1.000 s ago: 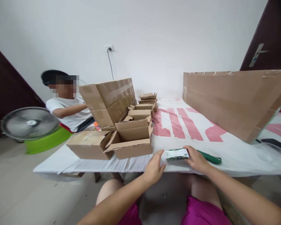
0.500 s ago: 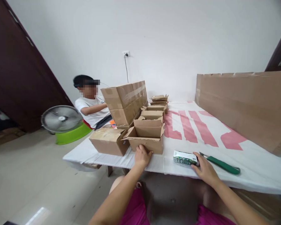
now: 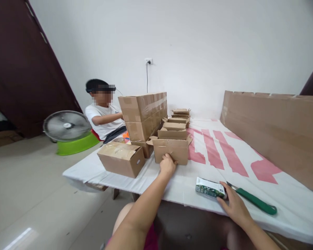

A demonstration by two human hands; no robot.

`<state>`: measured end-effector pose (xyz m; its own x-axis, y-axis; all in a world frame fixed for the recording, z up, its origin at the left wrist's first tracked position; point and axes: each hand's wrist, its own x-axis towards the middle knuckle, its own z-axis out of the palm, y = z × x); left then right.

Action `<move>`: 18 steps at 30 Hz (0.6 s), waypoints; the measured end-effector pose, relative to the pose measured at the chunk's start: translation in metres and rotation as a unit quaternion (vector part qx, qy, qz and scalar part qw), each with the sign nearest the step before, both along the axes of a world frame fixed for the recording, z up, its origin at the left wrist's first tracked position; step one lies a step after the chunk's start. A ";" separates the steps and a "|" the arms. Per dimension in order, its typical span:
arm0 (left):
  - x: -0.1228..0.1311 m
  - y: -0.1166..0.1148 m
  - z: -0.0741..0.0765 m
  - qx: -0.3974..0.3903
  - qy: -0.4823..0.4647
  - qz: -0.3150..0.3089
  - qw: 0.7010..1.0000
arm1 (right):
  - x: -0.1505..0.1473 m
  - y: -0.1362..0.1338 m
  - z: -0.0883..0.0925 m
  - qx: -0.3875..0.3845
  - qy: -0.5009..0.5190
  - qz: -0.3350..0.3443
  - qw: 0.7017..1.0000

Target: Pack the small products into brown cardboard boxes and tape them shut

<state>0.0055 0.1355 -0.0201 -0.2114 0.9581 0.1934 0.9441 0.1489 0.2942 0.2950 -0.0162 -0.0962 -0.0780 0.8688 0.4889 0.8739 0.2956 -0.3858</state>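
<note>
My left hand [image 3: 168, 165] presses against the front wall of an open cardboard box [image 3: 171, 149], its thumb apart from its curled fingers. The box's top flaps stand up. At the table's front edge my right hand [image 3: 233, 205] grips the right end of a small green-and-white carton [image 3: 210, 188], thumb on the near side. Just right of that hand lies a green-handled knife [image 3: 257, 201]. A taped, closed cardboard box [image 3: 121, 159] sits left of the open one.
Stacked closed boxes [image 3: 143, 111] stand at the back left, beside a row of open boxes [image 3: 174, 126]. A seated person [image 3: 103, 111] reaches behind the stack. A large cardboard piece [image 3: 273, 128] borders the right. A fan [image 3: 67, 125] stands on the floor left.
The open box has slid away from the front edge with my left hand against it, leaving a gap beside the taped box. My right hand still grips the carton. The view has shifted slightly.
</note>
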 end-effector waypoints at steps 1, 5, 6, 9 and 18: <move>0.001 0.007 0.001 -0.003 -0.001 0.001 1.000 | 0.000 0.000 0.000 -0.001 0.001 -0.001 1.000; -0.001 0.029 0.010 -0.015 -0.001 0.003 1.000 | 0.000 0.000 -0.001 -0.002 0.008 -0.006 1.000; -0.002 0.031 0.012 -0.020 -0.001 -0.001 1.000 | 0.000 -0.001 -0.001 -0.002 0.009 -0.006 1.000; 0.003 0.027 0.020 -0.040 0.002 -0.034 0.999 | 0.000 -0.001 -0.001 -0.002 0.013 -0.005 1.000; 0.088 -0.084 -0.006 0.013 0.079 -0.470 0.879 | 0.000 0.001 0.003 -0.052 0.042 0.005 0.998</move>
<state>0.0938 0.0517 -0.0257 0.7034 0.6894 0.1732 0.6753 -0.7241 0.1402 0.2951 -0.0152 -0.0937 -0.0498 0.9145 0.4016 0.8340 0.2593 -0.4870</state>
